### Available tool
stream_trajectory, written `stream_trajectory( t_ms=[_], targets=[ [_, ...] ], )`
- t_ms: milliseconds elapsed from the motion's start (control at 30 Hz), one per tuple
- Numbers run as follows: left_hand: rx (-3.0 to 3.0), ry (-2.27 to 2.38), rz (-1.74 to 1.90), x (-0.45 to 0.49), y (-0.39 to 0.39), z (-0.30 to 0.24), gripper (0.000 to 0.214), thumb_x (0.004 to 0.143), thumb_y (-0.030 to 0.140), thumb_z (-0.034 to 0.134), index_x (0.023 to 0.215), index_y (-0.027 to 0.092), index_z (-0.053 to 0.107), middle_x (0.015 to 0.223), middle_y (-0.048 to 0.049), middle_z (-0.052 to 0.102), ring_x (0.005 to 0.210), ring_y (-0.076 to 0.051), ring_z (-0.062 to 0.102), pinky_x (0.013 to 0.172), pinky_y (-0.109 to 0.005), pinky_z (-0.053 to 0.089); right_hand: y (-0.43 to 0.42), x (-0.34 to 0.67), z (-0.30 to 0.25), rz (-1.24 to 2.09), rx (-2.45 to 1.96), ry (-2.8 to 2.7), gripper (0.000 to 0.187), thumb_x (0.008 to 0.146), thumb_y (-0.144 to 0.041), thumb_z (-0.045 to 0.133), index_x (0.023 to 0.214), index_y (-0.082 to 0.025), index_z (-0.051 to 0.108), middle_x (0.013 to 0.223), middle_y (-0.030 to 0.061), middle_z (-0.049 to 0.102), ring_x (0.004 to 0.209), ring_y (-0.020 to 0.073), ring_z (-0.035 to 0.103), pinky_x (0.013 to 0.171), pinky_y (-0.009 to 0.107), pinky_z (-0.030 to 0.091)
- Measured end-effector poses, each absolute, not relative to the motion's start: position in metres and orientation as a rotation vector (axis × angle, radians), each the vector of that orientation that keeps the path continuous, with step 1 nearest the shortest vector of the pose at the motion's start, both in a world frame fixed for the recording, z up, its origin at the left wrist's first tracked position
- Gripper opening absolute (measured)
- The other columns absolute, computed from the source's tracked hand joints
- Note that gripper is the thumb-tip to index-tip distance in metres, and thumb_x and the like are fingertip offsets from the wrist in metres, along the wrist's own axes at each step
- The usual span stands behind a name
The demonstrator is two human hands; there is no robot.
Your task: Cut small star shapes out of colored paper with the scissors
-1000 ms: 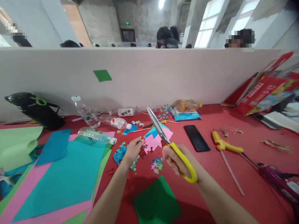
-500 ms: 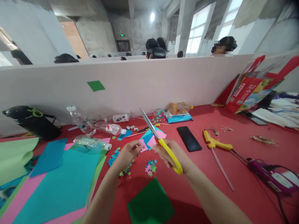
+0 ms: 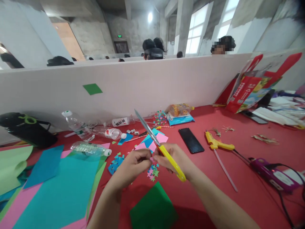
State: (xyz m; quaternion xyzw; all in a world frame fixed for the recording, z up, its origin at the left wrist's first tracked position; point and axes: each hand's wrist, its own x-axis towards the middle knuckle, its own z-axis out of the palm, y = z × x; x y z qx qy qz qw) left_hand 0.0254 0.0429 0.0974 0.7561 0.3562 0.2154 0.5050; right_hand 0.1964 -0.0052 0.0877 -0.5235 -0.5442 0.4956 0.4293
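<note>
My right hand (image 3: 175,158) grips yellow-handled scissors (image 3: 159,147), their closed blades pointing up and away to the left. My left hand (image 3: 133,164) is curled in a pinch right beside it, fingertips almost touching the right hand; what it pinches is too small to make out. Below the two hands lies a small heap of cut paper stars (image 3: 152,171) on the red table (image 3: 214,178). Pink and blue paper pieces (image 3: 154,138) lie just beyond the hands, and blue scraps (image 3: 115,163) sit left of them.
Large teal, pink and green sheets (image 3: 57,190) cover the left. A dark green square (image 3: 153,210) lies near me. Plastic bottles (image 3: 90,148), a black phone (image 3: 191,140), a yellow glue gun (image 3: 218,144) and a purple tool (image 3: 271,174) lie around. A white partition (image 3: 152,86) closes the back.
My left hand has drawn back from the paper scraps toward my right hand and closed into a pinch. The scissors have come lower and nearer, and the view has tilted slightly.
</note>
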Motion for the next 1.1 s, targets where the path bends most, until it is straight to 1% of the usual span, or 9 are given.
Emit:
stream_trajectory(
  t_ms=[167, 267, 367, 433, 500, 567, 667, 833, 1100],
  targets=[
    [1.878, 0.831, 0.414, 0.019, 0.044, 0.089, 0.01, 0.067, 0.015, 0.046, 0.061, 0.018, 0.052, 0.065, 0.0023, 0.047, 0.064, -0.013, 0.039, 0.059, -0.026, 0.03, -0.005, 0.192, 0.09, 1.258, -1.349, -1.39, 0.013, 0.068, -0.012, 0.06, 0.062, -0.019, 0.05, 0.048, -0.0097, 0.04, 0.041, 0.006, 0.035, 0.042, 0.018, 0.028],
    [1.874, 0.821, 0.404, 0.018, 0.045, 0.084, 0.01, 0.067, 0.014, 0.046, 0.061, 0.018, 0.053, 0.066, 0.0021, 0.049, 0.065, -0.013, 0.043, 0.061, -0.026, 0.032, -0.004, 0.191, 0.084, 1.336, -1.278, -1.417, 0.008, 0.067, -0.012, 0.058, 0.065, -0.019, 0.053, 0.053, -0.0079, 0.044, 0.047, 0.0075, 0.04, 0.045, 0.018, 0.03],
    [1.856, 0.844, 0.41, 0.017, 0.045, 0.082, 0.01, 0.068, 0.015, 0.048, 0.06, 0.018, 0.051, 0.063, 0.0032, 0.046, 0.062, -0.012, 0.04, 0.058, -0.025, 0.03, -0.004, 0.19, 0.079, 1.331, -1.23, -1.452, 0.008, 0.066, -0.014, 0.058, 0.065, -0.018, 0.052, 0.057, -0.0065, 0.044, 0.053, 0.0085, 0.041, 0.046, 0.018, 0.031],
    [1.816, 0.83, 0.426, 0.018, 0.044, 0.082, 0.01, 0.069, 0.015, 0.049, 0.06, 0.018, 0.05, 0.062, 0.0037, 0.044, 0.061, -0.011, 0.038, 0.057, -0.025, 0.029, -0.006, 0.189, 0.077, 1.276, -1.257, -1.421, 0.011, 0.068, -0.015, 0.058, 0.063, -0.019, 0.048, 0.053, -0.0076, 0.041, 0.048, 0.0077, 0.04, 0.044, 0.018, 0.029],
    [1.753, 0.822, 0.467, 0.019, 0.044, 0.082, 0.01, 0.073, 0.017, 0.051, 0.063, 0.018, 0.051, 0.064, 0.0038, 0.044, 0.062, -0.011, 0.039, 0.057, -0.025, 0.03, -0.007, 0.188, 0.077, 1.234, -1.306, -1.353, 0.014, 0.072, -0.019, 0.058, 0.064, -0.021, 0.047, 0.048, -0.0093, 0.039, 0.04, 0.0071, 0.038, 0.04, 0.018, 0.027],
    [1.684, 0.835, 0.512, 0.021, 0.044, 0.082, 0.01, 0.078, 0.025, 0.056, 0.07, 0.019, 0.054, 0.066, 0.0038, 0.046, 0.063, -0.011, 0.04, 0.058, -0.025, 0.032, -0.008, 0.187, 0.078, 1.221, -1.331, -1.269, 0.014, 0.077, -0.027, 0.058, 0.068, -0.022, 0.048, 0.043, -0.0106, 0.037, 0.034, 0.0074, 0.036, 0.035, 0.019, 0.027],
    [1.593, 0.831, 0.592, 0.025, 0.044, 0.081, 0.013, 0.08, 0.032, 0.059, 0.079, 0.019, 0.056, 0.069, 0.0036, 0.048, 0.061, -0.011, 0.044, 0.057, -0.025, 0.036, -0.009, 0.186, 0.081, 1.219, -1.274, -1.198, 0.02, 0.08, -0.036, 0.059, 0.072, -0.022, 0.049, 0.041, -0.0112, 0.037, 0.032, 0.0072, 0.033, 0.033, 0.018, 0.027],
    [1.515, 0.776, 0.709, 0.028, 0.043, 0.083, 0.016, 0.077, 0.033, 0.062, 0.074, 0.018, 0.055, 0.064, 0.0039, 0.048, 0.054, -0.009, 0.044, 0.053, -0.024, 0.036, -0.008, 0.185, 0.086, 1.228, -1.234, -1.2, 0.024, 0.078, -0.041, 0.061, 0.07, -0.021, 0.049, 0.037, -0.0112, 0.038, 0.031, 0.0066, 0.033, 0.034, 0.018, 0.027],
    [1.382, 0.734, 0.715, 0.027, 0.042, 0.085, 0.02, 0.072, 0.034, 0.069, 0.07, 0.017, 0.057, 0.059, 0.0032, 0.052, 0.05, -0.008, 0.046, 0.05, -0.023, 0.037, -0.007, 0.186, 0.093, 1.333, -1.267, -1.19, 0.025, 0.072, -0.042, 0.06, 0.066, -0.021, 0.049, 0.034, -0.0112, 0.037, 0.028, 0.0069, 0.034, 0.033, 0.018, 0.029]
  ],
)
